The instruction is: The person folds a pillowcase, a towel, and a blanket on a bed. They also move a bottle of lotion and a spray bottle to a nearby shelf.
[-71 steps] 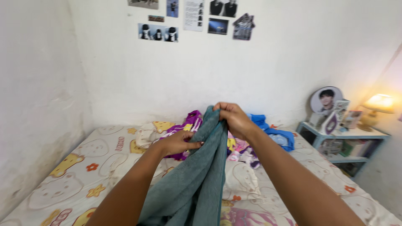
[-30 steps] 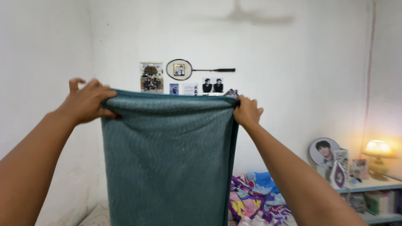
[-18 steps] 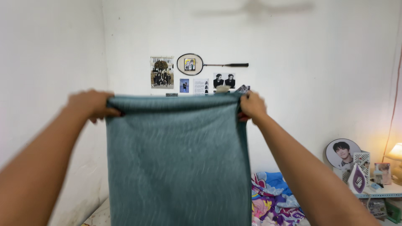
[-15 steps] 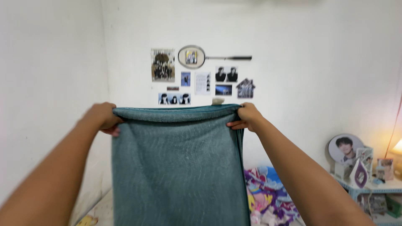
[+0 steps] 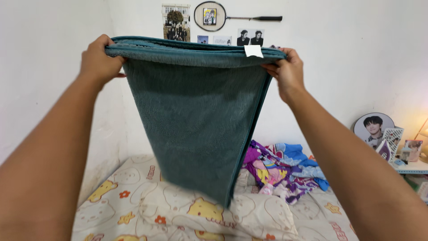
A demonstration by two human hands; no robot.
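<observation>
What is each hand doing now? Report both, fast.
Left hand: closed, gripping the teal towel at its top left corner.
Right hand: closed, gripping the towel's top right corner.

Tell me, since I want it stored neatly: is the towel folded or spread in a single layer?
Folded. Several stacked layers show along the towel's top edge, gripped between the left hand and right hand, and it hangs above the bed.

One head-worn view, close behind raised arms, faces the wall [image 5: 347, 67], probably tilted slightly down.
</observation>
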